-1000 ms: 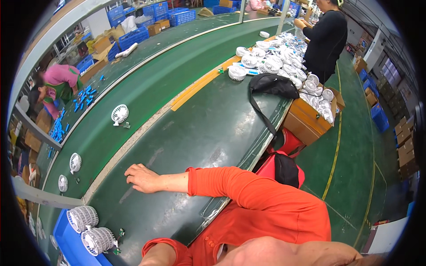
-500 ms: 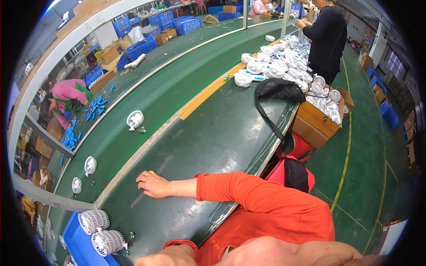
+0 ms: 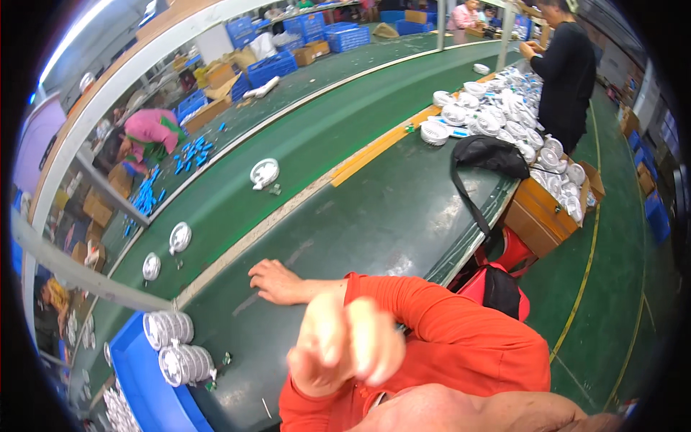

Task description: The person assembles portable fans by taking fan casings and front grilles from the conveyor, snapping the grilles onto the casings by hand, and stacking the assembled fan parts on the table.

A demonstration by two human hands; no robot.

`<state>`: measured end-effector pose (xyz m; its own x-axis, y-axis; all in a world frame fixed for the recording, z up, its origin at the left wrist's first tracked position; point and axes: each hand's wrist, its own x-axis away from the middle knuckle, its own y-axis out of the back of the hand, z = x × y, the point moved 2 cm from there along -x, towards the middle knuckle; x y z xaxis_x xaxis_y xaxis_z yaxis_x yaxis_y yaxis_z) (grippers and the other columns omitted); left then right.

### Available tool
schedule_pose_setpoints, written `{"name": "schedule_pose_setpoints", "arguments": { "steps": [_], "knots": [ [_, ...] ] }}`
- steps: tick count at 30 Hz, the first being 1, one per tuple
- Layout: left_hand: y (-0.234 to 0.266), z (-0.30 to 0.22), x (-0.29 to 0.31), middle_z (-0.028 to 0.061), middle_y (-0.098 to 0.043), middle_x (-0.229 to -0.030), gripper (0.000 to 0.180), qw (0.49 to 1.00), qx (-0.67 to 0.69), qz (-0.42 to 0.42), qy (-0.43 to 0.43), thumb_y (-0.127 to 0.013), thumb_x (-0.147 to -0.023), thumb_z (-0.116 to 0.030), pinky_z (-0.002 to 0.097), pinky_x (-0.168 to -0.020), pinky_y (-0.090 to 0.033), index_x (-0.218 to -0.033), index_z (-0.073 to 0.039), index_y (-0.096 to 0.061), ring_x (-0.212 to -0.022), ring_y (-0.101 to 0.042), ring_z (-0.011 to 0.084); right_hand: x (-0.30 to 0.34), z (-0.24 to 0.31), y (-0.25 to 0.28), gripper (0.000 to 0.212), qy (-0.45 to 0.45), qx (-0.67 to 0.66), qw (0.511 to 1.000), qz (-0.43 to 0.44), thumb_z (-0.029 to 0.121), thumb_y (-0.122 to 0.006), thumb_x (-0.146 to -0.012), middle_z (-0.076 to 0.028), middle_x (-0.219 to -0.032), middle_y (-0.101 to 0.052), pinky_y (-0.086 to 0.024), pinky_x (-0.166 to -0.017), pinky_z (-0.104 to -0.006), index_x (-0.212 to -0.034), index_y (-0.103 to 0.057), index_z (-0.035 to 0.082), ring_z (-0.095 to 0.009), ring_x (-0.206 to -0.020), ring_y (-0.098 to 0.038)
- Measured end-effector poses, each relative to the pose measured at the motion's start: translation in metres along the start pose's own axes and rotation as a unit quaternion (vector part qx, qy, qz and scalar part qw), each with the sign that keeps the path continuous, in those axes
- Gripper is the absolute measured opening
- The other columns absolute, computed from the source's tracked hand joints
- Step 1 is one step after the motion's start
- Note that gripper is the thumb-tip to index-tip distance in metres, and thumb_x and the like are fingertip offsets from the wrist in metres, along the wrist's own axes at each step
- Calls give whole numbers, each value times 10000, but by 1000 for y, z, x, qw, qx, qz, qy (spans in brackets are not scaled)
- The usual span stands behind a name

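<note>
My right hand [image 3: 276, 281] lies on the dark green tabletop [image 3: 345, 223], fingers stretched out and nothing in them. In front of my chest, my left hand [image 3: 347, 342] is raised and smeared by motion; its grip cannot be made out. Left of my hands, two stacks of round white slatted fan housings, a farther stack [image 3: 170, 329] and a nearer one [image 3: 188, 363], lie on their sides by the blue tray [image 3: 129, 360]. Small green circuit boards [image 3: 227, 358] are beside the nearer stack. A thin white strip [image 3: 266, 408] lies closer to me.
White fan parts [image 3: 264, 173] rest on the green belt [image 3: 309, 122] beyond the table. At far right are a heap of white fans [image 3: 497, 119], a black bag [image 3: 489, 155] and a full carton [image 3: 536, 209]. A person in black [image 3: 568, 72] stands there; another in pink [image 3: 150, 129] bends at left.
My left hand has risen from the lower edge to in front of my chest. My right hand stays on the table. The whole view has shifted, so things sit farther right.
</note>
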<state>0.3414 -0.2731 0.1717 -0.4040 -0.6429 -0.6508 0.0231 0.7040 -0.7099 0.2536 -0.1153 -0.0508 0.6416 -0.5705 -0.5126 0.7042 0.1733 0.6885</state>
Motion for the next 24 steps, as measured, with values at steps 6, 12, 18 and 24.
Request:
{"name": "schedule_pose_setpoints", "arguments": {
  "steps": [6,12,18,24],
  "knots": [
    [-19,36,-39,161,-584,-845,379,990,85,92,58,-426,-963,-496,323,-547,-477,-923,-133,-530,-663,-573,221,6,-19,20,275,-29,22,999,-33,141,-684,-742,-90,-1190,-546,-348,-978,-438,-1008,-655,79,-280,-1176,-439],
    [-26,39,-42,133,-567,-701,456,993,64,95,20,-361,-964,-546,242,-428,-391,-918,-115,-501,-493,-494,149,4,2,28,270,1,-11,1000,-28,145,-688,-754,-97,-1198,-539,-338,-997,-437,-1009,-643,71,-283,-1182,-432],
    [-28,46,-44,129,-556,-731,474,990,83,105,34,-358,-956,-561,245,-478,-393,-924,-105,-481,-530,-488,148,3,-8,11,280,-12,11,1000,-25,154,-696,-753,-96,-1197,-536,-337,-999,-437,-1014,-635,75,-285,-1183,-428],
    [-26,47,-41,125,-546,-762,494,987,104,115,46,-354,-948,-576,247,-528,-395,-929,-95,-462,-568,-481,146,4,-5,9,277,-7,11,999,-32,151,-699,-751,-97,-1197,-534,-337,-997,-437,-1010,-633,77,-285,-1184,-426]
  ]
}}
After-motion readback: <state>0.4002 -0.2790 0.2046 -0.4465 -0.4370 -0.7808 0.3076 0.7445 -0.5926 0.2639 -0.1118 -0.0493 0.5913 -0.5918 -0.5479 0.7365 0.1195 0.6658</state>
